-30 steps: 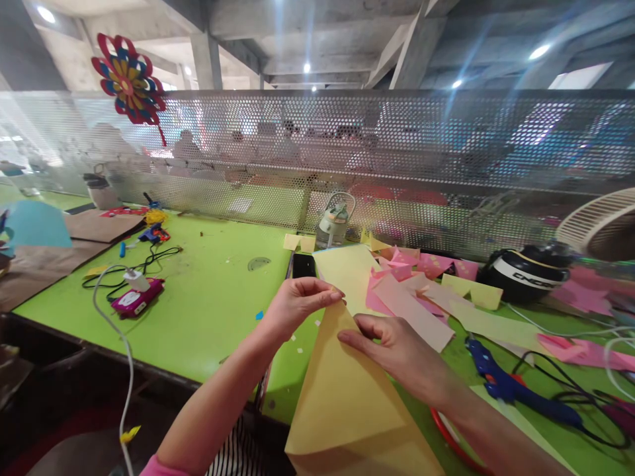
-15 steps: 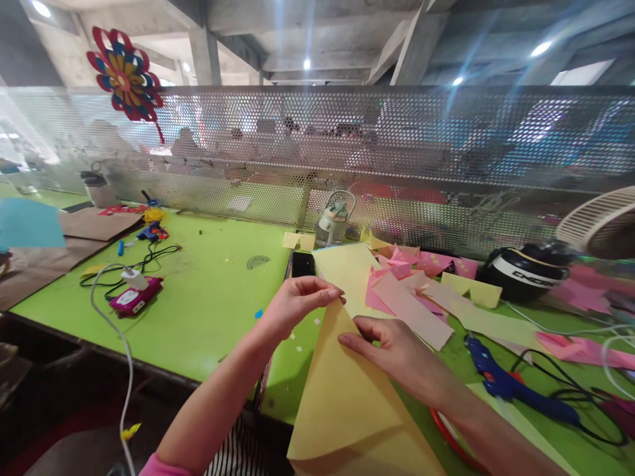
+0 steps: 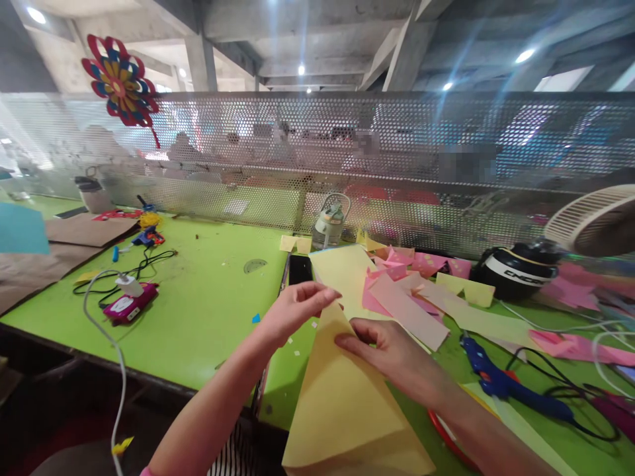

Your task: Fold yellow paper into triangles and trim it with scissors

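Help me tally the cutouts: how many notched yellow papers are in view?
2 show clearly: one notched paper just left of the bottle, another beside the black jug. The pink scraps may hide more.

Left fingers (image 3: 321, 301) and right fingers (image 3: 354, 344) hold folded yellow paper (image 3: 347, 413) at a green table (image 3: 213, 297).

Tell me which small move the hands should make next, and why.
Probably slide the right hand down the right edge of the held yellow paper to smooth it: the left hand pinches the top tip, and the right grips near that edge.
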Demonstrator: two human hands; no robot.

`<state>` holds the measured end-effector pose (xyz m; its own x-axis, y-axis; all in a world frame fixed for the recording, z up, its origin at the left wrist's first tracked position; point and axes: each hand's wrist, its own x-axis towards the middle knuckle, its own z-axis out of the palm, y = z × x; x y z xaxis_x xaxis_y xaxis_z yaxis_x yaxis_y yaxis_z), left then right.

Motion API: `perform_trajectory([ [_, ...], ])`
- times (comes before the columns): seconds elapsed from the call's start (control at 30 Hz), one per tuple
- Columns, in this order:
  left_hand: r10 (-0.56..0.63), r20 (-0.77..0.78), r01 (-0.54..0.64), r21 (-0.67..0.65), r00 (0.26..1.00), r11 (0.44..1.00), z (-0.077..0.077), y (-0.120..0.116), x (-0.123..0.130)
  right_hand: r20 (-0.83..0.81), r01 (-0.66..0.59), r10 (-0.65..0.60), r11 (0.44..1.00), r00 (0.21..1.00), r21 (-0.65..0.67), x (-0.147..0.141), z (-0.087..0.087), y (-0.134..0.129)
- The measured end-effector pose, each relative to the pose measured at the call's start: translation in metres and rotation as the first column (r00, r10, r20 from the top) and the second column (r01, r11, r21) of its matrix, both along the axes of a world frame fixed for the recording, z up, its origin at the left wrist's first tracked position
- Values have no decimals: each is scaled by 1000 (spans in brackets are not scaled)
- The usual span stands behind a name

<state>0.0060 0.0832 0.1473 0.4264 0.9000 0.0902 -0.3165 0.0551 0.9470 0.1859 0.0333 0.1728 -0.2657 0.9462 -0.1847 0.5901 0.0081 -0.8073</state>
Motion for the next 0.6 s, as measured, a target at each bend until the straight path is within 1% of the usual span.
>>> perform_trajectory([
  [0.07, -39, -54, 39, -8, 998, 999, -3, -1, -2, -2, 13, -14, 1000, 1000, -20, 0, 0, 1],
  [0.13, -15, -63, 14, -27, 998, 1000, -7, -1, -2, -11, 30, -30, 999, 999, -39, 0, -1, 2],
  [0.2, 28, -53, -30, -49, 998, 998, -9, 2, -1, -18, 43, -44, 997, 999, -61, 1, -3, 2],
  [0.3, 60, -30, -63, -89, 998, 994, -10, 6, -1, -1, 67, -67, 994, 998, -85, 4, -9, 1],
  [0.43, 74, -3, -73, -150, 997, 986, -11, 10, 0, -2, 95, -95, 990, 995, -108, 6, -16, 2],
  [0.6, 80, 29, -73, -187, 996, 980, -21, 14, 3, -18, 101, -102, 992, 995, -72, 8, -19, 4],
])
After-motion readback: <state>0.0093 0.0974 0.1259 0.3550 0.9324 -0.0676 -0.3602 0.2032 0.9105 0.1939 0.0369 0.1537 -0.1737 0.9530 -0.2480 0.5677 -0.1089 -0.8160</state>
